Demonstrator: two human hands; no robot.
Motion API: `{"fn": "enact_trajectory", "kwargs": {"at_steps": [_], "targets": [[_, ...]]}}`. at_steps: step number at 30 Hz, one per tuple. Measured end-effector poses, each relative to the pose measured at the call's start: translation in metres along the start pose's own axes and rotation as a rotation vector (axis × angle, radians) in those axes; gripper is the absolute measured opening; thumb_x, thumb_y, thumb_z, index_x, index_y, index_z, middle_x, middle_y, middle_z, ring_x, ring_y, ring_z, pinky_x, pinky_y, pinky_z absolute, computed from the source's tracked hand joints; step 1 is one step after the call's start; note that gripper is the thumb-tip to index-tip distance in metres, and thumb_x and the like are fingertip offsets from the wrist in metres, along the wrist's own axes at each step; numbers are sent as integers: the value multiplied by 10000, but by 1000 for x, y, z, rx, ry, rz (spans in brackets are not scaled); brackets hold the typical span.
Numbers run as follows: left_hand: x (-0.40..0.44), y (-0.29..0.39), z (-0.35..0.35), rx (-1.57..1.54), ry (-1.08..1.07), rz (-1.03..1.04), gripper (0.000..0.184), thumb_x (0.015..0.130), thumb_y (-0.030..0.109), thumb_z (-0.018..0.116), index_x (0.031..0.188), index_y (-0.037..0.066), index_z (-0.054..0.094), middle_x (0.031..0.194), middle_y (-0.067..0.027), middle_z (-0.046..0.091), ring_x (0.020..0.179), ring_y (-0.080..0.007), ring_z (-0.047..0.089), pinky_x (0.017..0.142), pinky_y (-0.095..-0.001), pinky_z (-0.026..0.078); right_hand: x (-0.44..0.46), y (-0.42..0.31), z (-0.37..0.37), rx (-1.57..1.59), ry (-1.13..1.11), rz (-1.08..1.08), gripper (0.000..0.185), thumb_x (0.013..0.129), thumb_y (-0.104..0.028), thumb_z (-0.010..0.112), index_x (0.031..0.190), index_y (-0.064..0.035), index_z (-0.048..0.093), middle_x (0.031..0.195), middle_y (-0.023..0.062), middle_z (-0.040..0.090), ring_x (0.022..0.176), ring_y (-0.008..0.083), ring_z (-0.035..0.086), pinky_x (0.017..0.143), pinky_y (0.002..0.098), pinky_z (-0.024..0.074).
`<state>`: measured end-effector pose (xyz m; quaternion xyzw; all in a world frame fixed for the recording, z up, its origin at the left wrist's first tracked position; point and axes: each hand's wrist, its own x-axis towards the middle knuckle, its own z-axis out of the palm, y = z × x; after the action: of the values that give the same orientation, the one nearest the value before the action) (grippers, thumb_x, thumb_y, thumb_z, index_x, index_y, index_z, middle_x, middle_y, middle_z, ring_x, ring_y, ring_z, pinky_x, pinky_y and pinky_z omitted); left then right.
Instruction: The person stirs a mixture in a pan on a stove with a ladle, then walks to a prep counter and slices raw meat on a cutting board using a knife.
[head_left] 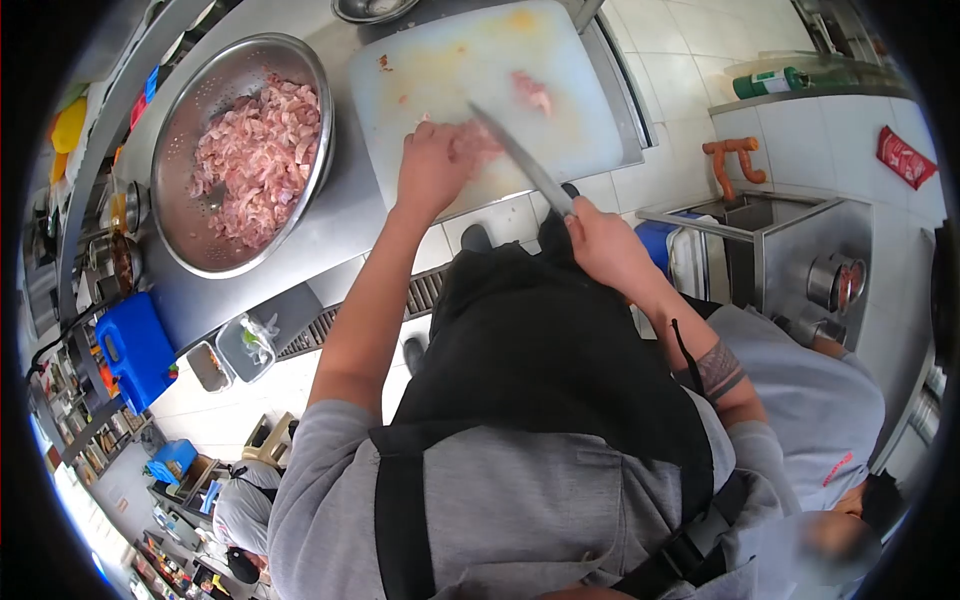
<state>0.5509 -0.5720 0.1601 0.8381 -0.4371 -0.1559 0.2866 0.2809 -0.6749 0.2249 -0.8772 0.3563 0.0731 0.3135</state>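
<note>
My right hand point(600, 243) is closed around the handle of a kitchen knife point(522, 160), whose long blade points up and left over the cutting board. The white cutting board point(420, 75) has yellow and brown stains. My left hand point(432, 165) has its fingers bent onto a piece of raw meat point(474, 146), beside the blade. Whether the blade touches the meat I cannot tell. A smaller piece of raw meat point(532, 93) lies farther up the board. Left of the board stands a large steel colander point(180, 215) holding a heap of cut raw meat point(262, 160).
A steel counter point(345, 225) carries the board and colander, with a metal bowl point(372, 8) at the far edge. A blue jug point(135, 350) stands at lower left. A co-worker in a grey shirt point(810, 400) is close on my right, near a steel sink unit point(800, 235).
</note>
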Motion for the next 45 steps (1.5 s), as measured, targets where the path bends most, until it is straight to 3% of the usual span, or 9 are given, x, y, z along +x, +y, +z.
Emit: {"fn": "enact_trajectory", "kwargs": {"at_steps": [5,8,10,19,23,31,36,39,45], "targets": [[-6,-5,-11,121,-80,28,262,877,238,702,1106,116,738,1218,-142,630,1138,-401,572,982,-474,502,1,-6,-14,-115,-27,23,187,1026,-197,517,1026,-10,509,748,296,666,731,514,663,689,622,518],[-6,11,-14,206,217,204,271,816,161,752,1060,53,704,1136,-107,651,1111,-341,593,956,-424,507,-4,-21,-19,-106,-13,8,185,1025,-188,512,1031,-3,510,756,292,672,735,508,670,691,620,521],[0,19,-10,-139,84,175,262,824,155,741,1059,49,699,1145,-100,655,1146,-327,586,995,-416,496,-4,-32,-17,-100,-82,37,149,1003,-136,495,1030,10,509,794,296,683,763,502,680,706,613,525],[20,-3,24,-61,19,348,241,842,71,669,1076,42,714,1118,-109,695,1105,-334,605,955,-429,508,23,-23,5,-173,-154,24,166,931,-56,484,1072,32,486,875,306,695,843,497,693,763,590,538],[19,2,18,-94,-35,328,220,879,141,684,1080,68,734,1100,-118,688,1134,-350,594,977,-450,507,97,-33,33,-104,-9,-171,165,936,-65,484,1072,28,494,904,319,698,882,492,700,792,581,547],[-8,6,5,-171,148,180,220,900,230,730,1071,92,744,1040,-96,680,1051,-340,616,942,-429,513,73,-29,-16,-203,-50,-76,163,937,-72,473,1061,31,499,870,324,692,868,509,692,784,605,533],[3,2,10,-93,107,209,224,861,229,751,1030,84,736,1039,-94,671,1049,-323,616,929,-436,516,10,-39,-31,-233,-134,-58,159,930,-61,479,1056,35,493,854,329,687,832,518,684,766,618,523],[5,0,11,-117,67,226,212,851,211,731,1020,84,727,1048,-96,672,1054,-322,619,933,-440,516,-7,-29,-23,-148,-188,-33,174,1032,-152,476,1029,22,474,789,316,666,786,524,658,719,636,497],[7,-10,18,-99,16,187,271,835,147,730,1088,51,706,1119,-100,699,1076,-317,640,944,-413,532,71,-37,34,-118,-96,-131,165,942,-56,456,1074,39,480,902,330,690,862,503,692,781,597,532]]}}
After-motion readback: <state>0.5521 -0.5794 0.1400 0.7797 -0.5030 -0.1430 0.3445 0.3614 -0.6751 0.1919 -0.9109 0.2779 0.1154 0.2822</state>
